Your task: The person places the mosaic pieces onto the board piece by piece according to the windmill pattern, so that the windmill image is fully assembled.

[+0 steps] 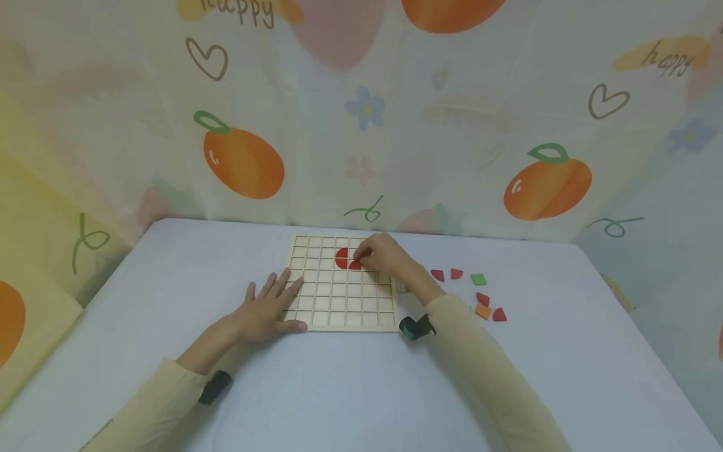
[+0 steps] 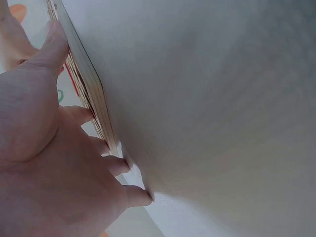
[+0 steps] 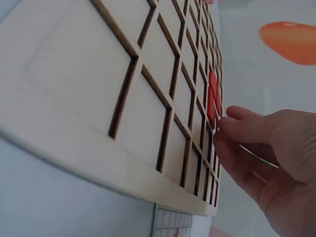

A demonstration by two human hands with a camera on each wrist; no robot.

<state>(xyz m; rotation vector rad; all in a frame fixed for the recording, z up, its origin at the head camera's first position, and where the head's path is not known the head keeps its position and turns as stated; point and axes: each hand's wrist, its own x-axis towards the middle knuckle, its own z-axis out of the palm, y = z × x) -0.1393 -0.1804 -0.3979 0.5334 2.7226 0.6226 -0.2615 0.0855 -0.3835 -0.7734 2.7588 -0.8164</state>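
A pale wooden grid board (image 1: 326, 302) lies on the white table. Red quarter-circle tiles (image 1: 341, 258) sit together in cells of its upper half. Over these cells, the thumb and fingertips of my right hand (image 1: 384, 254) pinch a red quarter-circle tile, largely hidden by the fingers. Close up in the right wrist view, the fingertips are right against the red tiles (image 3: 212, 101). My left hand (image 1: 265, 314) rests spread at the board's left side, its thumb along the near left corner. The left wrist view shows the thumb and fingers touching the board's edge (image 2: 91, 84).
Loose red quarter-circle tiles (image 1: 456, 274), a green square tile (image 1: 478, 279) and an orange square tile (image 1: 482, 311) lie right of the board. A small gridded card (image 3: 170, 222) lies beside the board's right edge, partly covered by the right arm. A patterned curtain (image 1: 452, 138) stands behind the table.
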